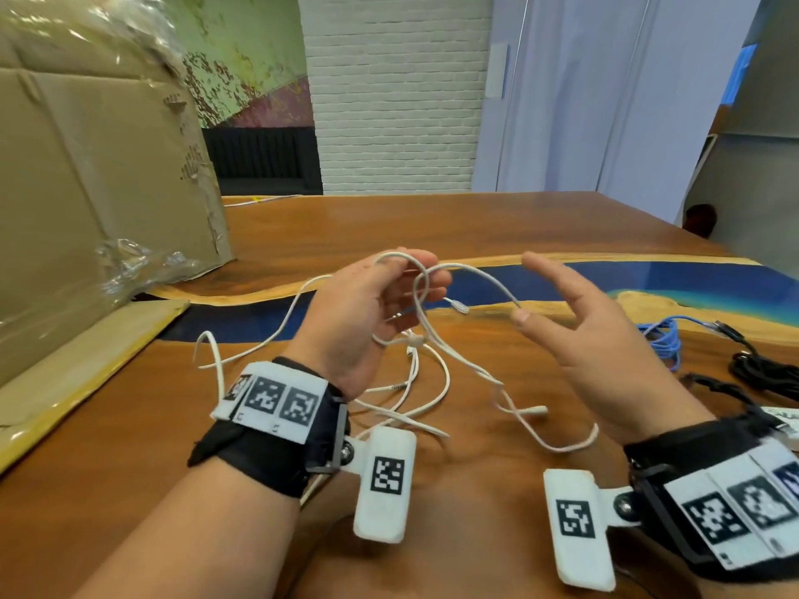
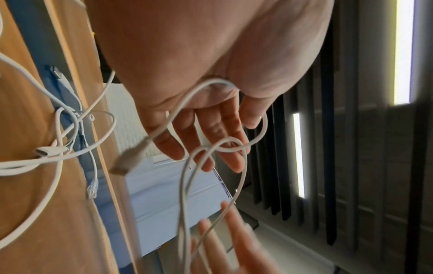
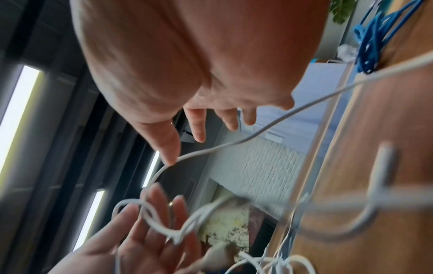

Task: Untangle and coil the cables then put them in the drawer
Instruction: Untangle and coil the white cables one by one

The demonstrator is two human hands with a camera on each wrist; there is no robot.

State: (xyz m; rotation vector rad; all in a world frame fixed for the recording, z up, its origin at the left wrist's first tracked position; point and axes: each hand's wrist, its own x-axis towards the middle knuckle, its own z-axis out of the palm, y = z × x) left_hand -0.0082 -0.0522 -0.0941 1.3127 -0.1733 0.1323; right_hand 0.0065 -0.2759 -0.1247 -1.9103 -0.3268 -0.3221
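A thin white cable [image 1: 471, 270] arches between my hands above the wooden table [image 1: 432, 227]. My left hand [image 1: 415, 274] is raised palm inward and pinches a crossed loop of it between thumb and fingers; a metal-tipped plug [image 1: 460, 305] dangles just past the fingertips. The left wrist view shows the white cable [image 2: 187, 103] wound round the left fingers [image 2: 218, 139], with a blurred plug [image 2: 131, 157] hanging. My right hand [image 1: 536, 287] is spread, its thumb tip touching the arch. More white cable lies tangled [image 1: 415, 382] on the table below. No drawer is in view.
A large cardboard box [image 1: 86, 188] wrapped in plastic stands at the left. A blue cable bundle [image 1: 666, 339] and a black cable [image 1: 761, 369] lie at the right edge of the table. The blue cable [image 3: 374, 37] also shows in the right wrist view.
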